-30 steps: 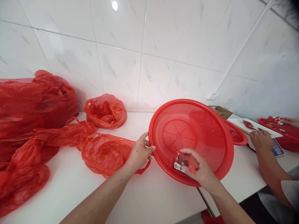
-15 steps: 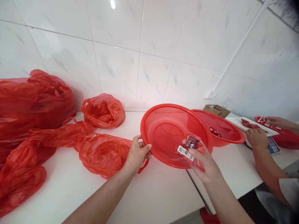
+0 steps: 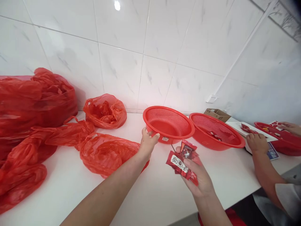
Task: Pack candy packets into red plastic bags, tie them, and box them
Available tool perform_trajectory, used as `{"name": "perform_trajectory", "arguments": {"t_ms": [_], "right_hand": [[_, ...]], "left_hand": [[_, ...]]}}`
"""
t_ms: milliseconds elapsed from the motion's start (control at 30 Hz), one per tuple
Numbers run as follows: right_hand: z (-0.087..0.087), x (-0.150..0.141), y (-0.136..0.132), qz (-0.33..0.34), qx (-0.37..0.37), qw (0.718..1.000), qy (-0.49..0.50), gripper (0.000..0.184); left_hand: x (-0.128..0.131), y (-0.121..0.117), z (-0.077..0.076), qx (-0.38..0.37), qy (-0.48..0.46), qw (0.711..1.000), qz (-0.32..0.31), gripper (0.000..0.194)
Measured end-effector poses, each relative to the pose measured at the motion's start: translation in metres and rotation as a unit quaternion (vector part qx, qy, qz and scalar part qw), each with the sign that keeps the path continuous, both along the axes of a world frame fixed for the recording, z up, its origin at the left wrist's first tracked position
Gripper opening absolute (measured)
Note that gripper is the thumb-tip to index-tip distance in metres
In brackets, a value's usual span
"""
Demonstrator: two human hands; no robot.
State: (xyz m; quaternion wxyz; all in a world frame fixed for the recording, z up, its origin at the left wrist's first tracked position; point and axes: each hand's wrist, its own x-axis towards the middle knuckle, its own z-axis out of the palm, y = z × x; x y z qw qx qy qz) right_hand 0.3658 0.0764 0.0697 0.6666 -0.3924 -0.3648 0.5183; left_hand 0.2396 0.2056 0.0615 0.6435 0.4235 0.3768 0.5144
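At the near-left side of a red plastic colander point(image 3: 181, 125), my left hand point(image 3: 148, 142) has its thumb and curled fingers against the wall below the rim; some fingertips are hidden. The colander sits on the white table, and its visible inside holds nothing. In front of it, my right hand point(image 3: 198, 171) is closed around several small red snack packets point(image 3: 180, 163), one with a white label and dark characters. A second red colander point(image 3: 219, 144) stands to the right with a few red packets point(image 3: 214, 135) at its bottom.
Thin red plastic bags point(image 3: 110, 157) lie left of my left arm, with a large heap point(image 3: 47, 97) behind. A smaller bag point(image 3: 105, 111) stands near the wall. At right, a co-worker's hand point(image 3: 257, 142) rests by a white tray point(image 3: 240, 127); a cardboard box point(image 3: 217, 114) stands behind.
The colander in my left hand has gone from tilted towards me to level on the table, farther back. My right hand with the packets has moved left and nearer, out from over it.
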Motion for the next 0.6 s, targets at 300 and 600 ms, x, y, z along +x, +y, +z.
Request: {"name": "perform_trajectory", "arguments": {"t_ms": [300, 600], "right_hand": [[-0.008, -0.029, 0.019, 0.062, -0.026, 0.997, 0.033, 0.035], [0.014, -0.091, 0.065, 0.148, -0.007, 0.989, -0.004, 0.040]], "left_hand": [[-0.114, -0.010, 0.006, 0.268, 0.244, 0.925, 0.111, 0.024], [-0.230, -0.009, -0.019, 0.330, 0.418, 0.733, 0.424, 0.046]]}}
